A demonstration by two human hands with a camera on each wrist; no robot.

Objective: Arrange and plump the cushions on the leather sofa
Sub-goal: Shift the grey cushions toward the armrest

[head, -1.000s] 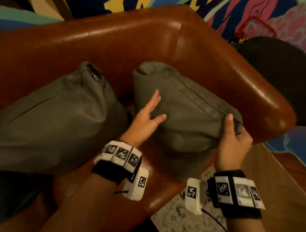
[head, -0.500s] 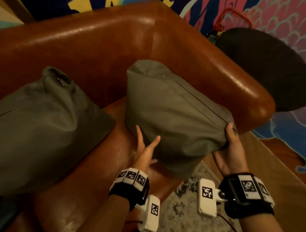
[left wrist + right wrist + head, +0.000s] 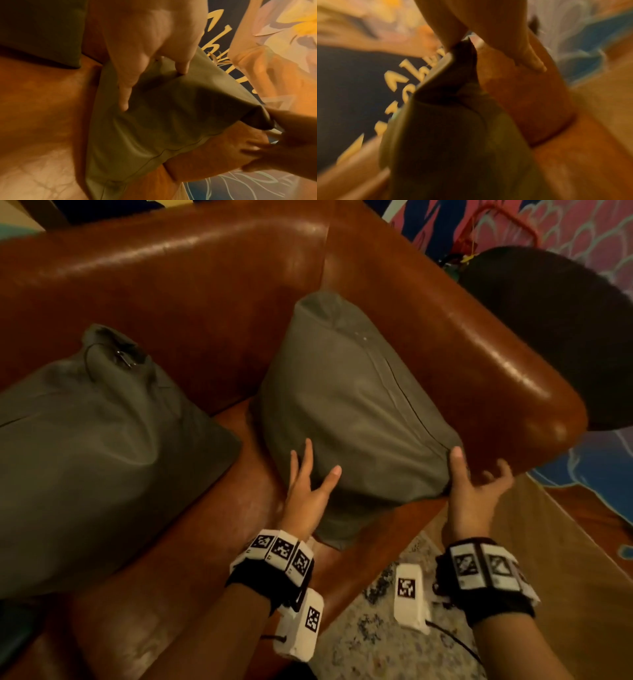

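Right cushion [image 3: 346,412]: grey-green, propped in the sofa [image 3: 205,278] corner against the armrest [image 3: 479,364].
Left hand [image 3: 306,491]: fingers straight and spread, pressed flat on the cushion's near left face; grip open, holding nothing.
Right hand [image 3: 476,491]: thumb laid on the cushion's near right corner, fingers loosely spread by the armrest; grip open, nothing enclosed.
Left cushion [image 3: 96,446]: leaning on the backrest, untouched.

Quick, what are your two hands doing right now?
Left hand: open, straight fingers pressing the right cushion.
Right hand: open, thumb against that cushion's corner, fingers spread, gripping nothing.
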